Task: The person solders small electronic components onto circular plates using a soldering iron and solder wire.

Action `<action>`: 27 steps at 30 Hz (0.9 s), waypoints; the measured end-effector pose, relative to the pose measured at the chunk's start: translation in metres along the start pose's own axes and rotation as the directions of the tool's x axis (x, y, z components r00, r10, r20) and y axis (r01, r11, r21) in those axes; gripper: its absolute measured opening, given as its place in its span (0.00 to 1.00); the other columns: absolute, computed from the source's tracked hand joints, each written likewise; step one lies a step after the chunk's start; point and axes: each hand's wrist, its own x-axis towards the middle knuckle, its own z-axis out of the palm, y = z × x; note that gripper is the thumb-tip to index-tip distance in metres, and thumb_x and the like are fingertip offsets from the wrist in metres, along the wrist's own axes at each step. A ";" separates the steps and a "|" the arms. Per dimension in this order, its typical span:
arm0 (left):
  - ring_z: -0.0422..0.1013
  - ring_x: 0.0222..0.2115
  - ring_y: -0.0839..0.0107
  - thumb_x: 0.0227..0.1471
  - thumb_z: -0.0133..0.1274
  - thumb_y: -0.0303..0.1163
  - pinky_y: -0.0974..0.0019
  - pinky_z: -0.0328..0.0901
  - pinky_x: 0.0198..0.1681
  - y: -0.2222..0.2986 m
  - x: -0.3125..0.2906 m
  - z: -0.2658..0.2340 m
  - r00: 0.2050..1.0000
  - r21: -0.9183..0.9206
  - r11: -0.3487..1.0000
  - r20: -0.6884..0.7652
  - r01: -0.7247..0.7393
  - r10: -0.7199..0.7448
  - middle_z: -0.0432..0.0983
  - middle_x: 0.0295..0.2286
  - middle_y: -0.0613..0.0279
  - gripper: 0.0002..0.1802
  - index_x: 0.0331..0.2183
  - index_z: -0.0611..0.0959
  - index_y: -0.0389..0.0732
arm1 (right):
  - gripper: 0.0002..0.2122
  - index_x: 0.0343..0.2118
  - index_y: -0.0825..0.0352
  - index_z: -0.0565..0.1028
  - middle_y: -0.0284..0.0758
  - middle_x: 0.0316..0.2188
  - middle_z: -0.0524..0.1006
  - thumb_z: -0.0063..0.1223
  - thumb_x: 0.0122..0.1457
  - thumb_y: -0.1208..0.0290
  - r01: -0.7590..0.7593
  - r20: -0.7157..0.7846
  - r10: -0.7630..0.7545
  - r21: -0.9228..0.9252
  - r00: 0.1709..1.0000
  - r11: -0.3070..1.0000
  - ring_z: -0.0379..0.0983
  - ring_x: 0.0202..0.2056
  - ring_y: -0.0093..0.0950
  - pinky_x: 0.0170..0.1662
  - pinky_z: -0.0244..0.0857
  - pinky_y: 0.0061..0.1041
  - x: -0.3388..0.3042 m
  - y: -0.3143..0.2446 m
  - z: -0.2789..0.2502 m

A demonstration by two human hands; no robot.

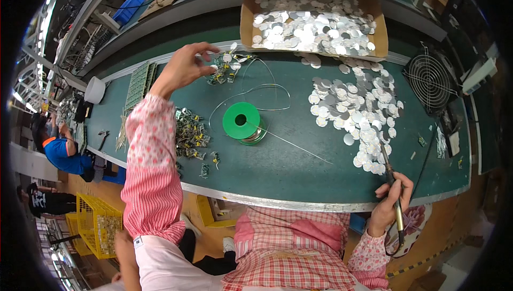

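Right hand (393, 200) clamps the soldering iron (398, 213), likely light, best gripped by its handle (399, 221); well apart, left hand (184, 67), fingers parted, hovers beside far-left boards (220, 76), probably fragile.

no writing can be read, the mark on the pale sleeve's (160, 260) small tag (138, 242) being too tiny.

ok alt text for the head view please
A bare right hand holds a soldering iron near silver discs on a green workbench; the left hand is near small circuit boards, with a green wire spool between the hands.
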 end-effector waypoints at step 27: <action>0.73 0.33 0.62 0.48 0.55 0.25 0.64 0.68 0.37 0.094 -0.185 0.145 0.945 -0.356 0.935 -0.306 -0.001 -0.116 0.72 0.34 0.56 0.11 0.37 0.79 0.41 | 0.20 0.42 0.69 0.68 0.35 0.20 0.75 0.29 0.67 0.55 0.027 0.125 -0.028 0.011 0.992 1.000 0.67 0.19 0.18 0.24 0.59 0.15 -0.008 0.006 0.001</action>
